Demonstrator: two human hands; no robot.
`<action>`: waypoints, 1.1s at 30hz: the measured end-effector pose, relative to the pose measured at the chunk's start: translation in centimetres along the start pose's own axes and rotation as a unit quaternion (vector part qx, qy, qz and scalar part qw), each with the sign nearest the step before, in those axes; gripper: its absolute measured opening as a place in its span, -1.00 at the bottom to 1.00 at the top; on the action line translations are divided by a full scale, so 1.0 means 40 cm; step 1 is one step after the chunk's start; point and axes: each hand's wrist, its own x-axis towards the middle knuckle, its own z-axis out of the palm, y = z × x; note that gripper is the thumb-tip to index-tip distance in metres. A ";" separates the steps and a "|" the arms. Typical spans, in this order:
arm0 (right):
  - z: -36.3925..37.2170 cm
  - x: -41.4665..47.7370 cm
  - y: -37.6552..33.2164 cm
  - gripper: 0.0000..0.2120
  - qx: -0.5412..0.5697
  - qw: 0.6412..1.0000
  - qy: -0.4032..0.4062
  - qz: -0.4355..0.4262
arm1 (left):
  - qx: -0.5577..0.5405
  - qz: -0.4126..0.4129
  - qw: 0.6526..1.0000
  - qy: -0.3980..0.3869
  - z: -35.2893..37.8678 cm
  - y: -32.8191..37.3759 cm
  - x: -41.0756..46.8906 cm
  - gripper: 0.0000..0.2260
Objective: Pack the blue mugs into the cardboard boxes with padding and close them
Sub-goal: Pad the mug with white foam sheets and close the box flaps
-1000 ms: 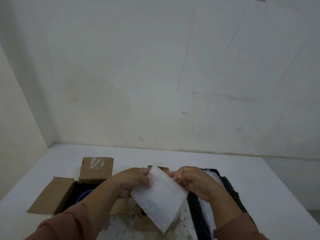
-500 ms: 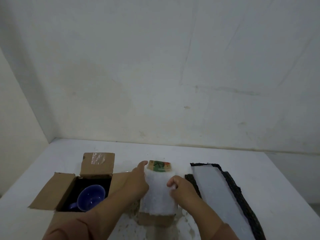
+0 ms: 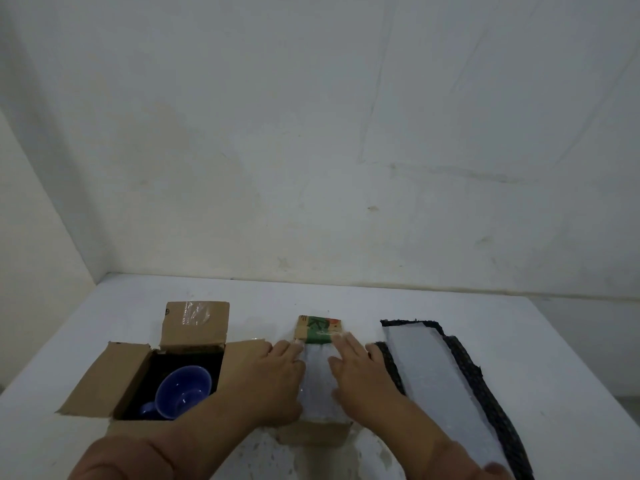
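Item, left: open cardboard box (image 3: 104, 379), all four flaps spread, one blue mug (image 3: 183, 391) lying on its side inside on dark lining, with no padding over it yet.

Item, centre: left hand (image 3: 273, 379) and right hand (image 3: 360, 372), both with fingers straight and flat, gripping nothing. They press a white padding sheet (image 3: 318, 382) down onto the small printed box (image 3: 311, 434) (its contents are hidden under the sheet).

Item, right: long white foam strip (image 3: 440, 382) lying on a black mat (image 3: 485, 393), just beside the right hand.

Step judged: padding the centre box. The next move likely calls for tucking the sheet inside the box walls, then folding the flaps.

Room: the table (image 3: 346, 299) has bare surface behind, while its near edge is close.
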 end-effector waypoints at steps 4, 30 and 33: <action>-0.012 0.014 0.000 -0.36 -0.063 0.992 -0.107 -0.015 | 0.046 0.011 0.997 -0.053 -0.022 0.011 0.011 -0.42; -0.016 0.052 0.000 -0.15 -0.148 0.974 -0.157 -0.071 | 0.094 -0.011 0.990 -0.105 -0.018 0.061 0.072 -0.47; 0.001 0.053 -0.015 -0.17 -0.138 0.980 -0.131 -0.064 | 0.092 -0.007 0.991 -0.101 -0.011 0.056 0.079 -0.44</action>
